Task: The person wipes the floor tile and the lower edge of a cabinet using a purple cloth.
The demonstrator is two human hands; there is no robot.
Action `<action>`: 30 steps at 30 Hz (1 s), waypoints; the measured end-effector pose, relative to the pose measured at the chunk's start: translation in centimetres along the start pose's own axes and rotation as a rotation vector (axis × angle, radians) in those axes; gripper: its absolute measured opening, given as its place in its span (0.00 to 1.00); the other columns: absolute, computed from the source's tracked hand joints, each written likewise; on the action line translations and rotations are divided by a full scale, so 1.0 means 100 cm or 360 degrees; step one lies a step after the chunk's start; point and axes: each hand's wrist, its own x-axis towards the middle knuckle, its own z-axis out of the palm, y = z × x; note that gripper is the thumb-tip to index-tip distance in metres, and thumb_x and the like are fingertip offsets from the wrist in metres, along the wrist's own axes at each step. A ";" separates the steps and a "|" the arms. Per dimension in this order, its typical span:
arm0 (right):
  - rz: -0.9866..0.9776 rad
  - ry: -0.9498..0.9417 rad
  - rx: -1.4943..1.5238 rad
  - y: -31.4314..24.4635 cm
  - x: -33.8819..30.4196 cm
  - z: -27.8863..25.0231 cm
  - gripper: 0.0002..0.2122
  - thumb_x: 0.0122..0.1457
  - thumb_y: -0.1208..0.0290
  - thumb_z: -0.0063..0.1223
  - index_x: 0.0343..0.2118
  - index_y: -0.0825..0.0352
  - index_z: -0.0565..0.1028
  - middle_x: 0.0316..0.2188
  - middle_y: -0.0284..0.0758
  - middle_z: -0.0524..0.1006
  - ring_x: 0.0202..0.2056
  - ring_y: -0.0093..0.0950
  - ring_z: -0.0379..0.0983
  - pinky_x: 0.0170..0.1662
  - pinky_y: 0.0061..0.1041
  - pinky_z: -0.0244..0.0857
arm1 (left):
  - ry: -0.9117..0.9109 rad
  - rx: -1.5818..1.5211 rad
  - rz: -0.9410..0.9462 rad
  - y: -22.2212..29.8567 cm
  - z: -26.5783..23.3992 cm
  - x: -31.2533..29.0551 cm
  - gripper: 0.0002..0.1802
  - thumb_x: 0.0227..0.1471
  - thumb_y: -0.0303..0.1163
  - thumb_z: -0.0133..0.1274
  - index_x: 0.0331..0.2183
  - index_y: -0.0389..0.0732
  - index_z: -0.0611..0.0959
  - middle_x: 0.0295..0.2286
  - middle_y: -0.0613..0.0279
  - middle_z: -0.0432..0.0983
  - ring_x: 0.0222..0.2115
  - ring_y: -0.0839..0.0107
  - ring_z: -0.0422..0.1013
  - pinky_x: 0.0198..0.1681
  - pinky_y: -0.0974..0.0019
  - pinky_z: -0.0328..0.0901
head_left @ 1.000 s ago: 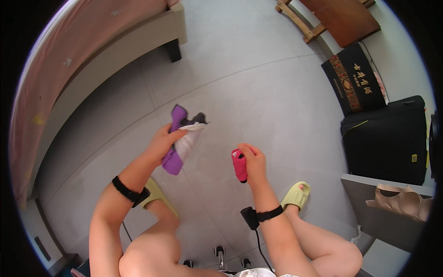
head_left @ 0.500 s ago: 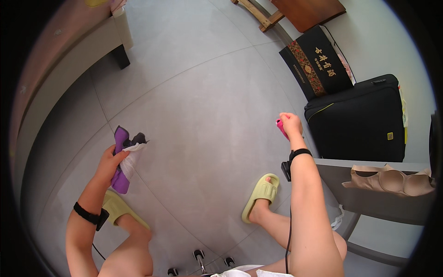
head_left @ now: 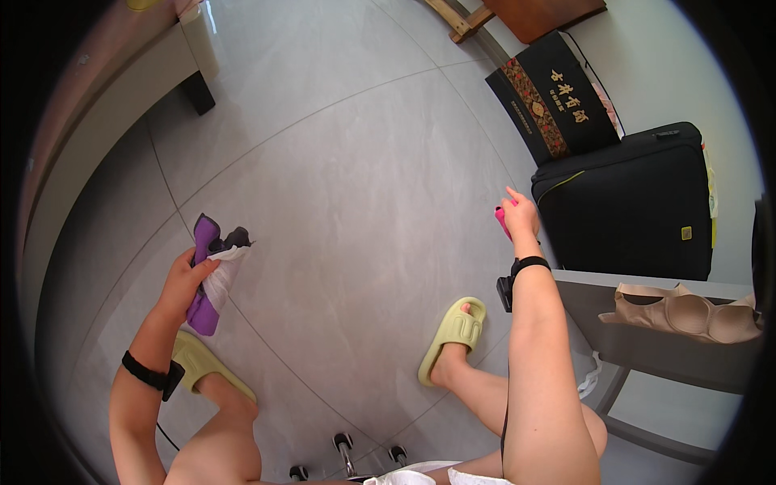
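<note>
Now the two hands are far apart, and this is the main change. One second ago they were close together in the middle of the view, over the grey tiled floor (head_left: 356, 186); since then the right hand (head_left: 520, 217) has gone out to the right and a little farther away, and the left hand (head_left: 184, 279) has moved to the left side.

The left hand is closed around a bundle of cloth (head_left: 212, 271): a purple piece, a white piece and a dark grey piece on top, all gripped together in the fist. The bundle stands up from the hand and hangs in the air above the floor, touching nothing else. It looks the same as before, so I judge nothing was taken from it or added.

The right hand pinches a small pink object (head_left: 501, 220), flat and narrow; I cannot tell exactly what it is. The fingers are pressed around it, with the index finger lifted a little. This hand is now just beside the black suitcase (head_left: 638, 202), which stands on the floor at the right, and near the grey table edge (head_left: 647, 295). A beige bra (head_left: 687, 311) lies on that table. Behind the suitcase leans a black gift box with gold pattern (head_left: 550, 93).

Because the pink object has travelled toward the suitcase while the cloth stayed in the left hand, I think the work now concerns the right side.
</note>
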 end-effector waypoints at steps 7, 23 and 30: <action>0.0133 -0.0116 0.0145 0.003 -0.003 0.013 0.19 0.51 0.57 0.53 0.48 0.52 0.75 0.43 0.37 0.77 0.44 0.35 0.73 0.46 0.33 0.66 | 0.0051 0.0003 -0.0035 0.002 -0.001 -0.004 0.20 0.51 0.33 0.53 0.43 0.32 0.73 0.33 0.62 0.73 0.31 0.75 0.70 0.35 0.71 0.65; 0.0492 -0.0751 0.2046 0.010 -0.030 0.025 0.18 0.57 0.61 0.52 0.50 0.59 0.73 0.35 0.26 0.74 0.28 0.18 0.69 0.33 0.19 0.65 | 0.0115 0.0004 -0.0048 -0.003 -0.012 -0.006 0.21 0.50 0.34 0.54 0.43 0.31 0.73 0.33 0.61 0.74 0.31 0.75 0.70 0.35 0.71 0.65; 0.0794 -0.0582 0.1575 0.034 -0.007 0.033 0.28 0.52 0.61 0.58 0.57 0.58 0.64 0.30 0.28 0.74 0.25 0.20 0.69 0.27 0.22 0.65 | 0.0111 -0.0012 -0.0032 -0.011 -0.015 0.000 0.21 0.49 0.34 0.54 0.43 0.31 0.73 0.32 0.60 0.74 0.30 0.74 0.70 0.34 0.71 0.65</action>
